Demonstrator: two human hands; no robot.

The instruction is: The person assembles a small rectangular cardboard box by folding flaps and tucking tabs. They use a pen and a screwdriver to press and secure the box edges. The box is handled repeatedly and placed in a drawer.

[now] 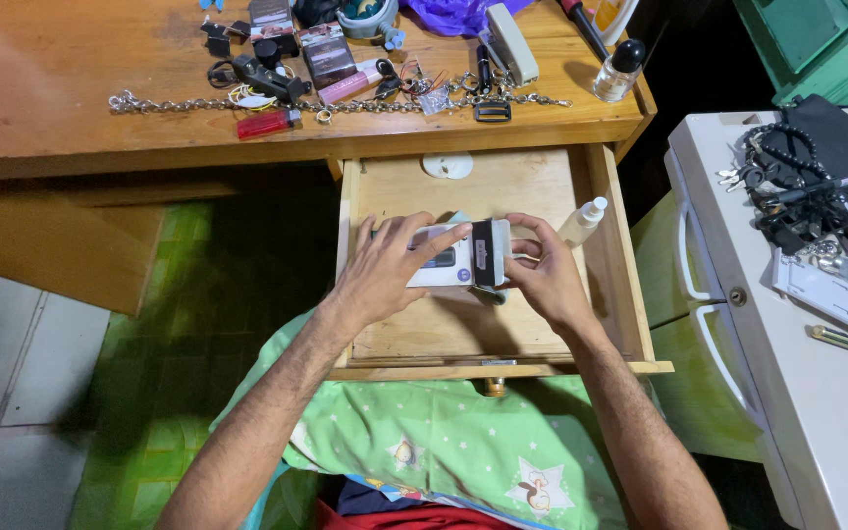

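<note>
- The left hand grips a small white box from its left end, fingers curled over the top edge; the box hangs just above the open wooden drawer, near its middle.
- The right hand pinches the box's right end, thumb and fingertips closed on a black band or flap there; whether that part is loose cannot be told.
- Inside the drawer lie a small clear bottle by the right wall and a white oval object at the back.
- On the desk above sit a metal chain, a red lighter and a stapler.
- Judged from the grip, the step goes best with the left hand holding the box level while the right works the black end gently; keeping it low over the drawer guards against a drop.
</note>
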